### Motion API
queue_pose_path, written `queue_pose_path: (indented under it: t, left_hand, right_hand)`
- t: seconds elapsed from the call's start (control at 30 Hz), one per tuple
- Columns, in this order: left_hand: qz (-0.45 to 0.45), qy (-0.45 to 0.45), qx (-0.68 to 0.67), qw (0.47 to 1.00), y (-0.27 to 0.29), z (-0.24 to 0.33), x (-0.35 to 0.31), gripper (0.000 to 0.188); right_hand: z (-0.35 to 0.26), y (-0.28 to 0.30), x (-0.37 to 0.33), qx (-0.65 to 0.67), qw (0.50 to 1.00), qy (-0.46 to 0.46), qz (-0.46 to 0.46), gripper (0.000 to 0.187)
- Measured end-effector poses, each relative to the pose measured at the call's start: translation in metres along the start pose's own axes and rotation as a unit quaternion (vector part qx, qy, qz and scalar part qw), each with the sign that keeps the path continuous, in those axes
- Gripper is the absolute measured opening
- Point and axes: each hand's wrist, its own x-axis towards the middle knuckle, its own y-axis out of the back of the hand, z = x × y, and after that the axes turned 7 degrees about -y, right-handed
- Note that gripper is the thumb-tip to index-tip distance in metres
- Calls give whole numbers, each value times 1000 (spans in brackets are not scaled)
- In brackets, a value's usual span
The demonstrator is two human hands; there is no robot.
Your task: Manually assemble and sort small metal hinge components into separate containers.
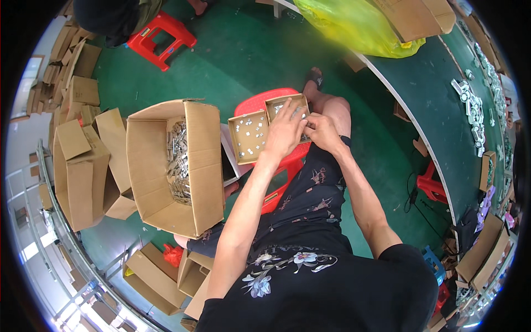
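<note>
Two shallow cardboard trays lie side by side on a red plastic stool (265,97). The left tray (233,138) holds several small pale metal pieces (255,125) scattered over its bottom. My left hand (284,131) reaches across the right tray (302,98), its fingers stretched and slightly apart, covering much of that tray. Close against its fingertips, my right hand (326,131) has thumb and fingers pinched together over the tray's right side. Whatever sits in that pinch is too small and hidden to make out.
A large open carton (204,166) with many metal parts (178,160) stands at my left. Further cartons (80,177) crowd behind it. A dark green table (420,105) curves along the right, bearing metal parts (473,113) and a yellow-green bag (354,25). Another red stool (160,41) stands far left.
</note>
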Motion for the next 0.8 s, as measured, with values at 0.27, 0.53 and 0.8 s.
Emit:
queue_pose_path:
  t: [0.27, 0.53, 0.8]
  left_hand:
    - [-237, 359, -304, 850, -12, -37, -3, 61]
    - [58, 379, -516, 766, -32, -36, -24, 50]
    - [99, 403, -480, 773, -25, -20, -21, 25]
  right_hand:
    - [-1, -3, 23, 10, 982, 183, 45, 10]
    - [16, -4, 30, 148, 989, -18, 21, 11]
    - [8, -13, 22, 284, 954, -89, -41, 23]
